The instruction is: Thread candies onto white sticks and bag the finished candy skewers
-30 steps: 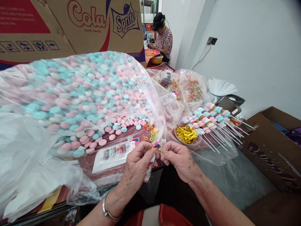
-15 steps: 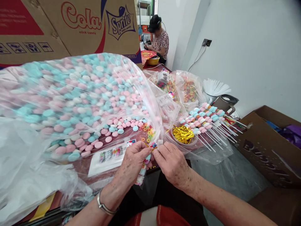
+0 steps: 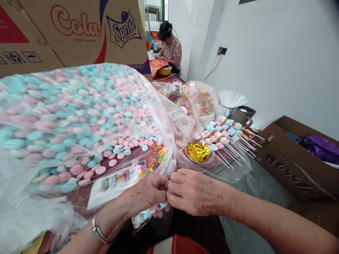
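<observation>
Both hands meet low in the middle of the view, in front of the table's edge. Closed, my left hand grips a clear candy bag with pastel sweets inside, its bottom end slanting down to the left. My right hand is curled closed against the left fingertips at the bag's upper end; what its fingers pinch is hidden. Just beyond the left hand lie flat printed bags. Past the right hand, a round tub holds gold twist ties.
A big clear sack of pink, blue and white marshmallows fills the left. Marshmallow skewers lie at right, near white sticks and a mug. Cartons stand behind and at right. Another person sits far back.
Both hands have come lower and nearer, and the right fingers now press against the left. The bag's lower end has swung to the left. The view has turned slightly right.
</observation>
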Demonstrator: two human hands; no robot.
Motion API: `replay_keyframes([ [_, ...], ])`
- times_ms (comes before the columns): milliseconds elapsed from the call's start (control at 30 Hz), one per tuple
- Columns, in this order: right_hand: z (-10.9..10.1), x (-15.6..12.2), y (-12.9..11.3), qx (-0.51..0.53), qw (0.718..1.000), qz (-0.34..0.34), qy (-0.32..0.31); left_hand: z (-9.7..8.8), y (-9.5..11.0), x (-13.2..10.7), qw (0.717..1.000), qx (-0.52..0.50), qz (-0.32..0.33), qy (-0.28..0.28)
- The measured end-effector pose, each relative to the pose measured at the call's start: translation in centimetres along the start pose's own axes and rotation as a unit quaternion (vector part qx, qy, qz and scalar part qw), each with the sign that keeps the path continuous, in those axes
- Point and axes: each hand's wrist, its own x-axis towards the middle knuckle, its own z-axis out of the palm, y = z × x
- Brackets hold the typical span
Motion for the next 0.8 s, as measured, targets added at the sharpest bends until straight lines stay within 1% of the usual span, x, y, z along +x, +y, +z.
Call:
replay_keyframes([
  [33,0.0,0.1,-0.4,-0.014,1.0,0.022,-0.001,0.3,0.2,0.0,0.999,0.028,0.0,0.027],
  [67,0.2,0.2,-0.7,-0.033,0.998,0.054,0.0,0.6,0.4,0.0,0.995,0.073,0.011,0.072],
  [100,0.6,0.4,-0.9,-0.054,0.994,0.095,0.007,0.9,0.5,0.1,0.982,0.132,0.034,0.134],
  [133,1.0,0.6,-0.9,-0.074,0.987,0.14,0.022,1.1,0.6,0.2,0.954,0.202,0.071,0.209],
  [167,1.5,1.0,-0.8,-0.087,0.977,0.19,0.048,1.4,0.7,0.4,0.91,0.274,0.121,0.286],
  [200,2.0,1.3,-0.5,-0.088,0.963,0.241,0.084,1.6,0.8,0.5,0.853,0.336,0.182,0.356],
  [233,2.4,1.7,-0.1,-0.071,0.946,0.289,0.126,1.8,0.7,0.7,0.788,0.38,0.248,0.417],
  [267,2.7,2.0,0.4,-0.034,0.925,0.337,0.175,1.9,0.6,0.8,0.724,0.405,0.31,0.464],
  [300,2.9,2.4,0.9,0.027,0.898,0.379,0.223,2.1,0.5,0.9,0.668,0.412,0.368,0.499],
  [333,2.9,2.7,1.3,0.102,0.864,0.414,0.267,2.3,0.2,0.8,0.627,0.407,0.417,0.517],
  [367,2.7,3.1,1.5,0.183,0.826,0.438,0.305,2.5,-0.1,0.7,0.612,0.395,0.449,0.517],
  [400,2.5,3.4,1.5,0.261,0.786,0.451,0.333,2.6,-0.4,0.6,0.627,0.375,0.46,0.504],
  [433,2.2,3.7,1.3,0.326,0.751,0.454,0.352,2.8,-0.7,0.4,0.669,0.342,0.451,0.483],
  [467,1.9,4.0,0.9,0.373,0.724,0.451,0.364,2.9,-0.9,0.1,0.724,0.29,0.424,0.46],
  [500,1.7,4.3,0.3,0.401,0.709,0.444,0.373,2.9,-1.0,-0.1,0.78,0.217,0.385,0.444],
  [533,1.6,4.5,-0.3,0.413,0.706,0.435,0.377,2.7,-0.9,-0.4,0.822,0.126,0.346,0.435],
  [567,1.6,4.8,-0.9,0.417,0.709,0.426,0.378,2.4,-0.6,-0.8,0.843,0.024,0.321,0.431],
  [600,1.6,5.0,-1.5,0.421,0.713,0.418,0.374,2.0,-0.1,-1.2,0.846,-0.075,0.314,0.424],
  [633,1.8,5.1,-1.9,0.433,0.713,0.413,0.366,1.5,0.3,-1.8,0.84,-0.156,0.325,0.406],
  [667,2.0,5.2,-2.2,0.452,0.709,0.411,0.353,0.9,0.8,-2.5,0.835,-0.212,0.344,0.374],
  [700,2.2,5.2,-2.4,0.474,0.701,0.412,0.339,0.3,1.1,-3.2,0.841,-0.229,0.356,0.336],
  [733,2.4,5.3,-2.4,0.493,0.689,0.417,0.328,-0.1,1.4,-4.0,0.857,-0.216,0.365,0.291],
  [767,2.6,5.2,-2.3,0.506,0.677,0.424,0.324,-0.5,1.4,-4.7,0.878,-0.177,0.367,0.251],
  [800,2.8,5.2,-2.3,0.513,0.667,0.429,0.328,-0.7,1.3,-5.3,0.902,-0.123,0.349,0.223],
])
